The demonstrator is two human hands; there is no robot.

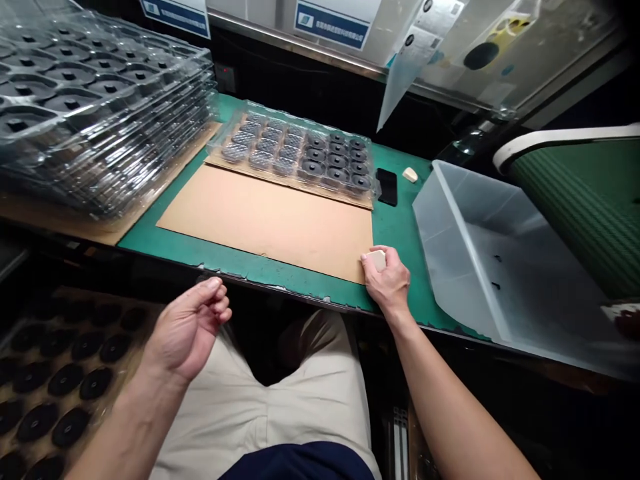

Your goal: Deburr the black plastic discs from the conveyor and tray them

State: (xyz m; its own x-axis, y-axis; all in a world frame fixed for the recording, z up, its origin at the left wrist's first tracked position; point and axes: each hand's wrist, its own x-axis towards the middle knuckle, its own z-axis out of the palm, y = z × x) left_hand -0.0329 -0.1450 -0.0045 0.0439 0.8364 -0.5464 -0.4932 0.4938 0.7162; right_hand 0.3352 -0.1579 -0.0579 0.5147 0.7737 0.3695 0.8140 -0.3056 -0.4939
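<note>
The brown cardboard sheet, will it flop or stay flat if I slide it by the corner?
Probably light, fairly stiff: the cardboard sheet lies thin and flat. It would probably slide on the smooth green mat. Lifted at the corner where the right hand holds a beige block, it may sag.

Left hand (187,330) half-curled, right hand (386,280) clenched
</note>
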